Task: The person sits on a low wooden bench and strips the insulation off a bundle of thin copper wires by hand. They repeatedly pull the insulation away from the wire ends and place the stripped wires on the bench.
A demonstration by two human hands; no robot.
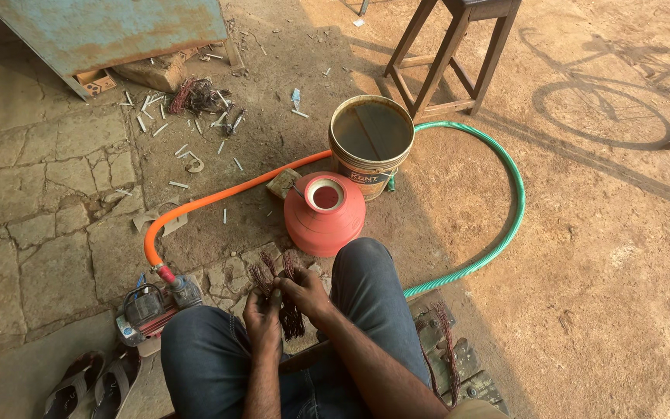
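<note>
Copper-coloured wire, in a dark reddish bundle (pixel 282 299), is held between the knees of a seated person in blue jeans, seen from above. The left hand (pixel 262 314) is closed around the lower part of the bundle, and the right hand (pixel 304 291) is closed on it just beside, so the two hands meet over the wire; the upper strands fan out loose above the fingers, while the lower end hangs below the hands toward the ground. Judged from this view, the sorting or straightening of the strands is in progress and not complete: the splayed ends are uneven and nothing binds them. A second lot of similar wire (pixel 445 341) lies on a block beside the right knee, apart from the hands, and a further tangle (pixel 195 97) lies well away among pale scraps of sleeving near a rusted blue metal sheet (pixel 110 27); whether these are finished or awaiting handling cannot be told. Just beyond the knees stands a red motor housing (pixel 325 213), and touching its far side a bucket (pixel 371 143). An orange hose (pixel 219 198) runs to a small pump (pixel 149 306) by the left knee, and a green hose (pixel 505 209) curves around the bucket. A pair of sandals (pixel 91 384) lies at lower left, and a wooden stool (pixel 459 50) stands beyond.
</note>
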